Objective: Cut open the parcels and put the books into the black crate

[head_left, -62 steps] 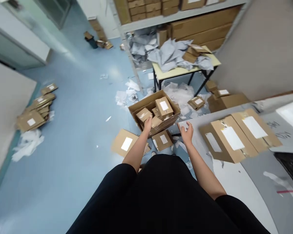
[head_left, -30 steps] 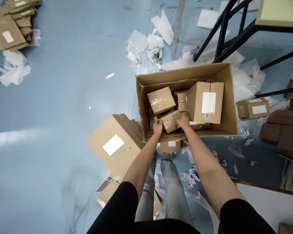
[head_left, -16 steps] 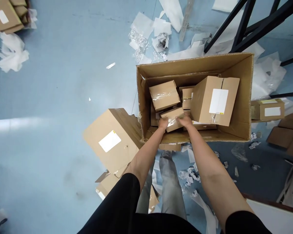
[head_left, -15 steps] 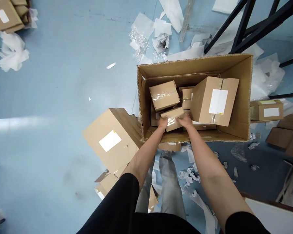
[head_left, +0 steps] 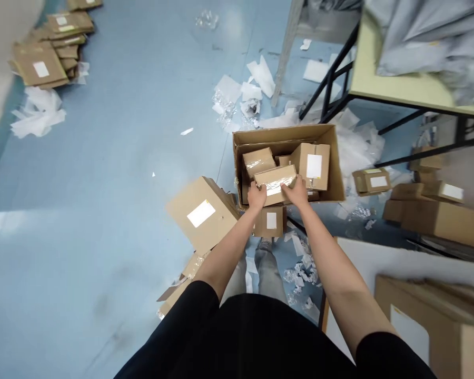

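The parcel (head_left: 277,180) is at the near side of the open carton (head_left: 336,160), in the person's two hands. The left hand (head_left: 256,195) grips its left end, the right hand (head_left: 297,191) its right; both are closed on it. From where I stand I can't tell whether it touches the labelled box (head_left: 321,181) just beyond its right end, or the small box (head_left: 259,158) behind it. If it does, a sideways swing could, I'd say, knock either one over. The shiny tape looks slick, so thumbs resting there might slip. Nearer the feet sits another box (head_left: 271,223), with the big box (head_left: 203,215) to the left; stepping back carelessly among those and the paper scraps (head_left: 301,273) could mean a stumble.
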A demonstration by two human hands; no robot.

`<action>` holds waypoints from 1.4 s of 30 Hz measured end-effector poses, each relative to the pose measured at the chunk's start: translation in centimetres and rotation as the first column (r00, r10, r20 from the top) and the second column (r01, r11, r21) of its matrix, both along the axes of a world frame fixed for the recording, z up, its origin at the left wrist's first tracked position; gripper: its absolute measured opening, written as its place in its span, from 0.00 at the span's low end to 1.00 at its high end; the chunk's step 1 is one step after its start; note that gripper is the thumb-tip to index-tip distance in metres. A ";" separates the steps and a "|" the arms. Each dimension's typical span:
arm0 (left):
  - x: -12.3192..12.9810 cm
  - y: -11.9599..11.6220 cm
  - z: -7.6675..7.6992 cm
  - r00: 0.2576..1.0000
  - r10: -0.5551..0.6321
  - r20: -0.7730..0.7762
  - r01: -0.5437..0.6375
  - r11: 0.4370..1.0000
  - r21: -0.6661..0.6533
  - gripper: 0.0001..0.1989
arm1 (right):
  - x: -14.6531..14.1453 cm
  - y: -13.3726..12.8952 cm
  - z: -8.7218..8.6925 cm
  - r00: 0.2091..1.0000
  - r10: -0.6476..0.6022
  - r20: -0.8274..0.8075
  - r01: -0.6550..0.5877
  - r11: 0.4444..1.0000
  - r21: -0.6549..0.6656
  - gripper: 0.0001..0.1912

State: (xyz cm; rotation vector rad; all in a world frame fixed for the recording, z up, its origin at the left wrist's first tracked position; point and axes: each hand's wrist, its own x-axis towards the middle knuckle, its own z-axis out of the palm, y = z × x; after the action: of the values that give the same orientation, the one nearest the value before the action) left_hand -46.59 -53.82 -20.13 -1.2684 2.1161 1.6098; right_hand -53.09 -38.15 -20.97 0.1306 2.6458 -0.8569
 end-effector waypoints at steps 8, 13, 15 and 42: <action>4.6 1.0 18.0 0.928 -0.224 -0.297 0.214 0.975 -0.064 0.16 | 8.2 2.4 17.6 0.946 -0.193 -0.261 0.188 0.981 -0.044 0.39; 9.9 3.7 24.9 0.822 -0.389 -0.416 0.374 0.920 -0.120 0.16 | 15.8 6.0 23.3 0.860 -0.312 -0.404 0.288 0.950 -0.120 0.38; 12.1 5.3 26.4 0.772 -0.443 -0.455 0.423 0.893 -0.152 0.15 | 18.8 7.8 24.6 0.810 -0.360 -0.464 0.318 0.933 -0.170 0.37; 40.2 24.3 16.8 0.520 -0.709 -0.477 0.751 0.645 -0.140 0.23 | 51.0 26.0 15.0 0.611 -0.758 -0.228 0.579 0.624 -0.525 0.41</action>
State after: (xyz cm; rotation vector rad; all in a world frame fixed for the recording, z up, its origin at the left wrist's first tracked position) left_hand -6.38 -29.52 -3.37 0.1963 2.3107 1.6415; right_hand -2.08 -12.17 -6.02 1.0325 2.7183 -1.8674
